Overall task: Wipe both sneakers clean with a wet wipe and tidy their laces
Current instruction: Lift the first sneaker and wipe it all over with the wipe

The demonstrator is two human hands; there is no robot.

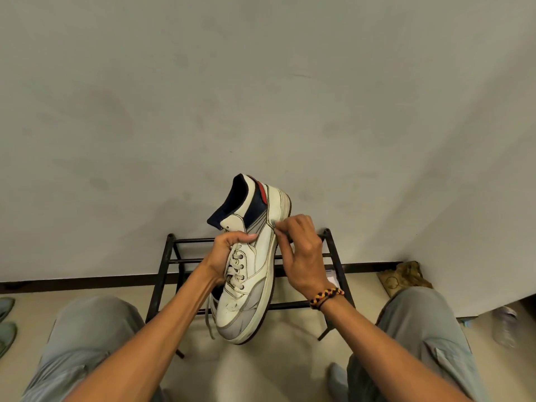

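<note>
Both forearms reach out over the person's knees toward a white sneaker [255,256] held up in the air above a black metal shoe rack [174,261]. The left hand [229,250] has its grip clamped round the laced tongue area, toe pointing down and heel up. The right hand [301,250] pinches a small greyish wet wipe [274,226] against the sneaker's side panel near the sole. Wiping this first shoe looks to be the step in hand. Next would likely come working the wipe along the sole edge, while a loose lace [209,317] dangles untidied.
</note>
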